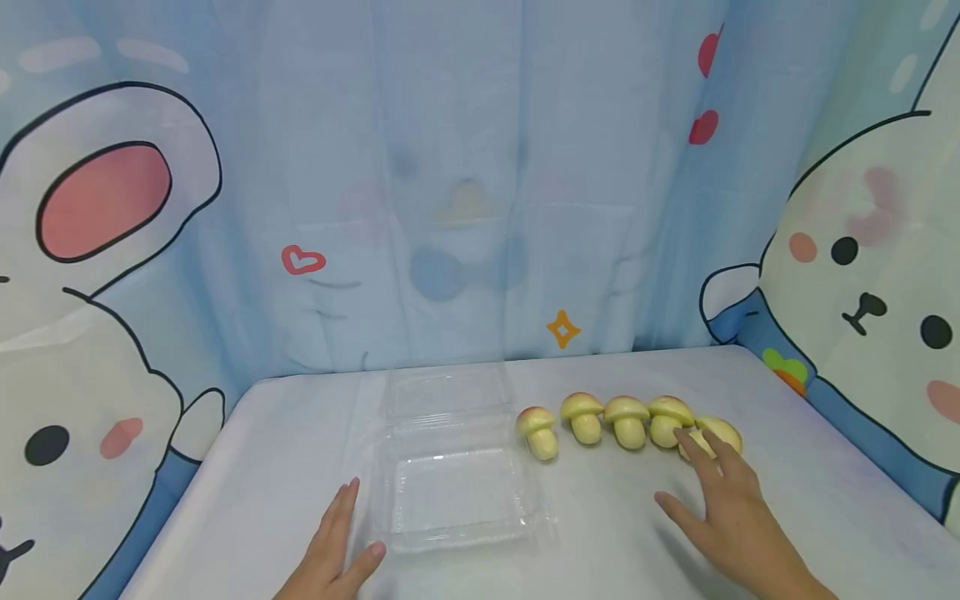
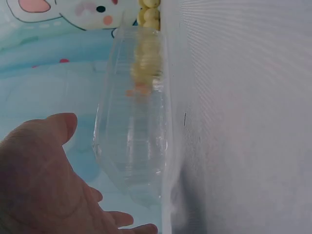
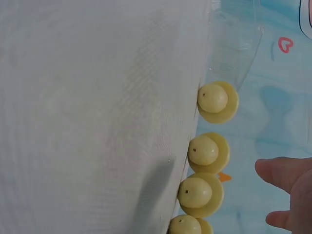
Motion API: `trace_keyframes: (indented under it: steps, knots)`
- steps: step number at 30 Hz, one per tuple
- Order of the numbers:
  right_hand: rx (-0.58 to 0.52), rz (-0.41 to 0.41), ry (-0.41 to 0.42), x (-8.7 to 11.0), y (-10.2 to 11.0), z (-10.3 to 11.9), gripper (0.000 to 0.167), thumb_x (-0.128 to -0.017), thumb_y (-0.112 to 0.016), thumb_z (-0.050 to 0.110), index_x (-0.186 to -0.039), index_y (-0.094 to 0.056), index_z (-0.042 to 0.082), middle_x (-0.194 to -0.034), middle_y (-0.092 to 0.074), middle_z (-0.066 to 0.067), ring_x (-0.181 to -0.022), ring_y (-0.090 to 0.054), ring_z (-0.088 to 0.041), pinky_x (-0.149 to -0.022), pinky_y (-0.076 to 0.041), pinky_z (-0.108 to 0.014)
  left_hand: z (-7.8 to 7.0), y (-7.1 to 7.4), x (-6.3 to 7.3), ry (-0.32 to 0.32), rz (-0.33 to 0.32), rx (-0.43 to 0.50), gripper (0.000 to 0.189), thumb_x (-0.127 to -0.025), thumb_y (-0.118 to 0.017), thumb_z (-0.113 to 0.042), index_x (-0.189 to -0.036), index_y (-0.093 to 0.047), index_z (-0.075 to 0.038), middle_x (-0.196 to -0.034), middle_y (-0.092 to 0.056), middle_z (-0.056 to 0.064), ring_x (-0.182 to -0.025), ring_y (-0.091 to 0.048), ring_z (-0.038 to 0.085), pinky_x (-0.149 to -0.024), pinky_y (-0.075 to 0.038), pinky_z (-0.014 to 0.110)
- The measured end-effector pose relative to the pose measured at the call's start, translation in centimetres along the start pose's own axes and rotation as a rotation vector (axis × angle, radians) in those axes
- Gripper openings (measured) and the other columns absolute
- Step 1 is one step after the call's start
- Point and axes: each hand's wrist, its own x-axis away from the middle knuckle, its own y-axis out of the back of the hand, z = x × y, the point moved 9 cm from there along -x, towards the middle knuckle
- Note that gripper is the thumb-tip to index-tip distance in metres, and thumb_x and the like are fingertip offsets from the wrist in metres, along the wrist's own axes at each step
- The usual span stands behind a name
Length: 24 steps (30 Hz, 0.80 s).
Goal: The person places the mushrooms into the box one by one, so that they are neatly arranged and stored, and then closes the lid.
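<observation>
A clear plastic clamshell box (image 1: 459,537) lies on the white-covered table with its lid (image 1: 448,396) folded back. To its right, several yellow toy mushrooms (image 1: 628,421) with reddish-tinged caps form a row. My left hand (image 1: 326,546) hovers beside the box's left side, fingers extended and holding nothing; in the left wrist view the box wall (image 2: 129,141) stands apart from it. My right hand (image 1: 731,512) reaches over the right end of the row, its fingers partly covering the rightmost mushroom (image 1: 722,433). Whether those fingertips touch it, I cannot tell.
A white cloth (image 1: 600,533) covers the table. Behind it hangs a light blue curtain (image 1: 450,167) printed with cartoon animals and hearts. The leftmost mushroom (image 1: 538,433) lies close to the box's right edge.
</observation>
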Motion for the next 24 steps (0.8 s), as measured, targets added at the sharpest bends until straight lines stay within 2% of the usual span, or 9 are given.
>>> trace_keyframes:
  steps: [9, 18, 24]
  knots:
    - [-0.021, -0.065, -0.02, -0.5, 0.6, -1.3, 0.089, -0.095, -0.074, 0.039, -0.157, -0.027, -0.005, -0.153, -0.019, -0.048, -0.134, -0.024, -0.069, -0.099, -0.029, -0.085, 0.2, -0.1, -0.4, 0.015, 0.011, 0.041, 0.084, -0.104, -0.057, -0.045, -0.165, -0.015, -0.003, -0.166, -0.017, 0.033, -0.151, -0.02, 0.059, -0.111, -0.027, 0.079]
    - [-0.045, -0.092, -0.053, -1.4, 0.5, -2.8, 0.086, -0.097, -0.071, 0.037, -0.156, -0.026, -0.006, -0.152, -0.019, -0.048, -0.136, -0.022, -0.067, -0.1, -0.028, -0.084, -0.1, -0.1, -0.7, 0.008, 0.0, 0.076, 0.084, -0.104, -0.058, -0.042, -0.164, -0.015, -0.002, -0.166, -0.017, 0.033, -0.152, -0.019, 0.058, -0.113, -0.024, 0.079]
    - [-0.052, -0.091, -0.1, -1.9, 0.3, -3.7, 0.085, -0.1, -0.066, 0.039, -0.156, -0.024, -0.008, -0.152, -0.015, -0.05, -0.135, -0.02, -0.07, -0.097, -0.03, -0.086, 0.1, -0.4, -1.0, 0.044, 0.015, 0.098, 0.087, -0.103, -0.058, -0.046, -0.165, -0.014, -0.005, -0.168, -0.016, 0.031, -0.153, -0.017, 0.057, -0.113, -0.023, 0.079]
